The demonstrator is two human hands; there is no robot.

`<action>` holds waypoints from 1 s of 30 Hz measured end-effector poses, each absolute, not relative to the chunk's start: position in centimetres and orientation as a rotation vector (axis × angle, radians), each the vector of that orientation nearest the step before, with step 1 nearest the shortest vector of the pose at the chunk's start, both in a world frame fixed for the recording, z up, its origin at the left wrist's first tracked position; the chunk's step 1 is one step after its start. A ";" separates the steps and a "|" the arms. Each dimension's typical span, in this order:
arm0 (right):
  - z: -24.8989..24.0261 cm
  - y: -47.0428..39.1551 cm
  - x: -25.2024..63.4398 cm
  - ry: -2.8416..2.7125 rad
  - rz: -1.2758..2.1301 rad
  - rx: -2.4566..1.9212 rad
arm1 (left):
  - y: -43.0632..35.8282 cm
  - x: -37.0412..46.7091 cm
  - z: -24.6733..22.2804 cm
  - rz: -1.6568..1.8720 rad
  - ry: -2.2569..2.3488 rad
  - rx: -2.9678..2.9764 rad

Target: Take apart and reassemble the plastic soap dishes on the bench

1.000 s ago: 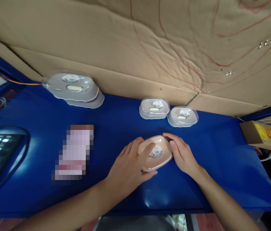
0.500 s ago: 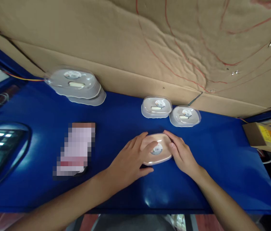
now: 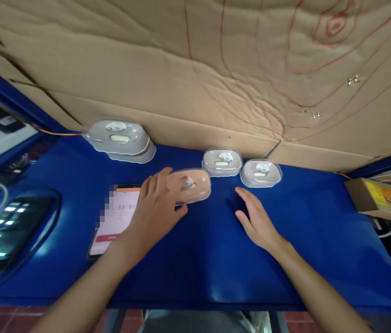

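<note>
My left hand (image 3: 159, 201) grips a peach-coloured oval box with a clear plastic lid (image 3: 198, 187). Its fingers cover the box's left end and part of the round label on top. Apart from the box, my right hand (image 3: 258, 219) hovers over the blue table with thumb and fingers spread and nothing in it. Two whitish oval boxes with clear lids, one left (image 3: 216, 167) and one right (image 3: 267, 178), stand side by side by the cardboard wall. More such boxes lie in a stack (image 3: 122, 147) at the back left.
A phone with a timer on screen (image 3: 117, 222) lies left, partly behind my left hand. A dark glossy device with a cable (image 3: 11, 226) is at the far left. The cardboard wall (image 3: 129, 69) bounds the back; an open carton (image 3: 372, 196) sits at the right edge.
My left hand has carried the peach box left and away from me, toward the stack. My right hand has let go of it and stays at the right. The view has shifted slightly.
</note>
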State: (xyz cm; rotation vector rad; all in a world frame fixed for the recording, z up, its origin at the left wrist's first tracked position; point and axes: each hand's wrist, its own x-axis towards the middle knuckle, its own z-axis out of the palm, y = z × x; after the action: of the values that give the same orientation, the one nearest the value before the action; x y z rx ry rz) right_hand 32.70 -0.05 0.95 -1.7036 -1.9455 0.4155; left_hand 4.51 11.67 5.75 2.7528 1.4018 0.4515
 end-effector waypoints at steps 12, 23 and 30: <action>1.5 0.0 32.1 -2.006 0.308 -1.674 | 15.9 10.7 6.7 0.426 1.179 2.869; 2.6 0.0 33.5 -1.747 0.025 -1.586 | 12.0 12.4 5.8 0.341 0.806 2.860; 2.4 -0.5 32.8 -1.885 0.208 -1.464 | 8.7 8.7 7.2 0.414 0.846 2.424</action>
State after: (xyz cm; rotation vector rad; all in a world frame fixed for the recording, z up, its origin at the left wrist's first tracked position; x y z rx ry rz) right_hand 32.83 -0.55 2.37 -1.4640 -1.8854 0.2082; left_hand 8.74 8.73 7.25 2.4238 0.8464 0.4136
